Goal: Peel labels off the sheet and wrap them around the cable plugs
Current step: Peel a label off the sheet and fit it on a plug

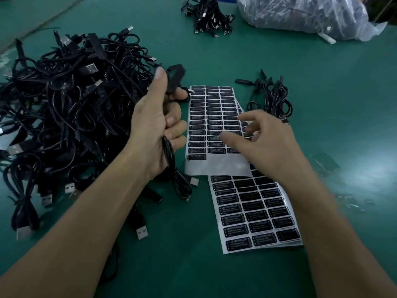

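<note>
My left hand (160, 125) grips a black cable (171, 166) just left of the label sheets. The cable's flat black plug (175, 77) sticks up above my thumb. Its loose end hangs below my palm. A white sheet of black labels (206, 117) lies in the middle of the table, on top of a second sheet (255, 211) that reaches toward me. My right hand (261, 143) hovers over the upper sheet's right side with fingers spread and loosely bent. Whether a label sticks to a fingertip is unclear.
A big pile of black USB cables (64, 108) fills the left of the green table (322, 78). A small group of cables (272, 97) lies right of the sheets. A tied bundle (206, 16) and a clear plastic bag of cables (305, 14) sit at the far edge.
</note>
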